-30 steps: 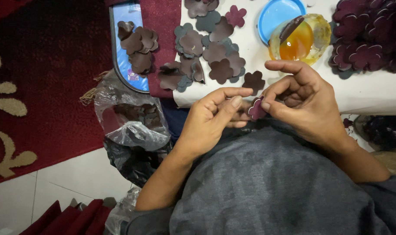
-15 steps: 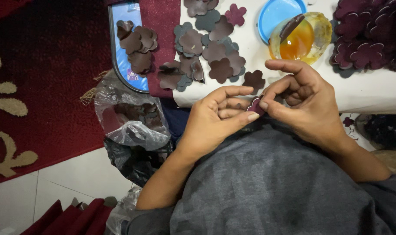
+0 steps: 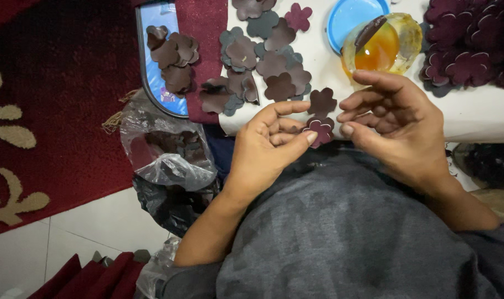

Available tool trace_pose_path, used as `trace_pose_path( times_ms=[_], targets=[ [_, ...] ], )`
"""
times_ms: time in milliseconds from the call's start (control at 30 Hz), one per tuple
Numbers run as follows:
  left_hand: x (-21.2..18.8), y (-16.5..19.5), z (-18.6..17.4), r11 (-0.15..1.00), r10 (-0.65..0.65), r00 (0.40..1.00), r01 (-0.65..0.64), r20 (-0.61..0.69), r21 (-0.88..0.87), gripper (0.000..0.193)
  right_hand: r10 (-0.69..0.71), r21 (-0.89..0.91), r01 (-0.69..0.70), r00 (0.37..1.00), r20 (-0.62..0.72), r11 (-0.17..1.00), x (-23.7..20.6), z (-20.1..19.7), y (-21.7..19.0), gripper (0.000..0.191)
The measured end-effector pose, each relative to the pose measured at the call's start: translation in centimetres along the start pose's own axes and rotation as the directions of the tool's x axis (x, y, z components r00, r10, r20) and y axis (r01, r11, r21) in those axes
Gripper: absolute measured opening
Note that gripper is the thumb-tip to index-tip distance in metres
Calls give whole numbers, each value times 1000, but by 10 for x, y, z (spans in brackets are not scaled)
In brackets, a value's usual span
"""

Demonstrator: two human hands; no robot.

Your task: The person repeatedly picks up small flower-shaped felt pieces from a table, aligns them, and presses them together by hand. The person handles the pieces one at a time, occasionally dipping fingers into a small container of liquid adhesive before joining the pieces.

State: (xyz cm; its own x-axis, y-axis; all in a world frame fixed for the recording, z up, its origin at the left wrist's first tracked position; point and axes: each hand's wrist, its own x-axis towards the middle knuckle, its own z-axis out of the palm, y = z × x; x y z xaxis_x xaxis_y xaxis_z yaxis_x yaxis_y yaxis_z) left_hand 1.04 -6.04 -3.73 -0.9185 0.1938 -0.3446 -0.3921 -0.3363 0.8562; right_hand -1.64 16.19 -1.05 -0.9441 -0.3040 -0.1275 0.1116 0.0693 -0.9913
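Note:
My left hand [image 3: 268, 145] pinches a small maroon flower-shaped leather cutout [image 3: 320, 131] between thumb and fingers, just in front of the white table edge [image 3: 473, 119]. My right hand [image 3: 393, 128] hovers beside it with fingers spread and curled, its thumb tip close to the cutout but apart from it. A brown flower cutout [image 3: 322, 101] lies on the table just above the held piece. Several more brown and grey flower cutouts [image 3: 265, 63] are spread over the table's left part.
A clear jar of amber liquid [image 3: 382, 47] with a brush stick stands beside a blue lid [image 3: 349, 16]. A heap of maroon flowers [image 3: 471, 41] lies at top right. A blue tray [image 3: 160, 61] holds brown cutouts. Plastic bags [image 3: 166, 160] sit on the floor beside a red carpet [image 3: 47, 99].
My right hand has let go of the maroon cutout and opened, drawing slightly right. My left hand keeps hold of the piece and has barely shifted.

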Motion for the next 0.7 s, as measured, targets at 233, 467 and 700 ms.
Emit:
trace_pose_path(
  times_ms=[233, 467, 700],
  targets=[
    [-2, 3, 1, 999, -4, 1000, 4, 0, 40, 45, 81, 32, -84, 994, 67, 996, 1, 0, 2, 69],
    [-2, 1, 3, 996, -6, 1000, 6, -3, 88, 42, 148, 19, -150, 986, 80, 988, 5, 3, -1, 66],
    [-7, 4, 7, 990, 28, 1000, -30, 12, 137, 40, 143, 13, -144, 986, 89, 989, 3, 2, -1, 66]
  ],
)
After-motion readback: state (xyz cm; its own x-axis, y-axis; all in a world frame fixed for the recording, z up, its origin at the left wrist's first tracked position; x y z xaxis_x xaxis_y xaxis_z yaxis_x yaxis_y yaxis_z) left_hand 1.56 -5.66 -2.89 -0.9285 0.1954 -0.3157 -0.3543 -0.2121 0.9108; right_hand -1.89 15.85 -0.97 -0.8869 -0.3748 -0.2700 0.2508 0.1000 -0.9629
